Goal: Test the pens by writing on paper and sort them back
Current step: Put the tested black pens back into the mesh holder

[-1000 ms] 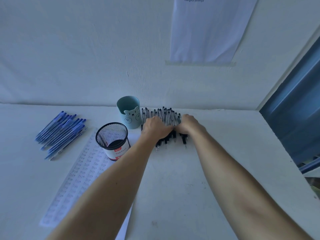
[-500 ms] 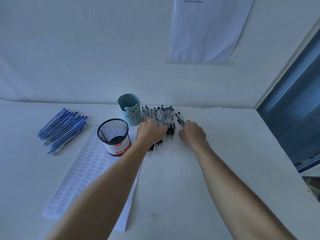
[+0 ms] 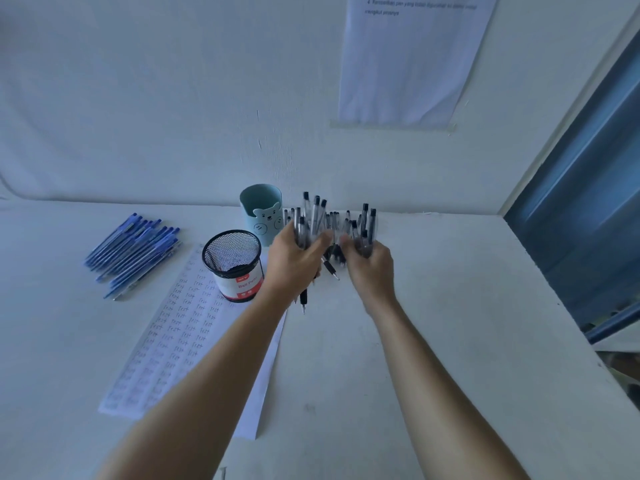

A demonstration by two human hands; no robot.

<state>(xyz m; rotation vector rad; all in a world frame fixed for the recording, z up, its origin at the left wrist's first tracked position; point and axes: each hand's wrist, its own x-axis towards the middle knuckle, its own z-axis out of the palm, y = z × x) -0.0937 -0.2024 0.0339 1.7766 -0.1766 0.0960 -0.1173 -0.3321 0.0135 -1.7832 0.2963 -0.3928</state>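
Note:
My left hand grips a bundle of black pens lifted off the table, their caps pointing up. Beside it my right hand grips a second handful of black pens. A few black pens hang or lie loose between and under the two hands. Just left of my left hand stands a black mesh pen cup, and behind it a teal bear cup. A sheet of paper covered in rows of "test" writing lies under my left forearm. Blue pens lie in a pile at the far left.
The white table meets a white wall at the back, where a printed sheet is taped up. A blue frame borders the table's right edge.
Both hands have closed round the black pens that lay flat by the wall and lifted them off the table in two upright handfuls.

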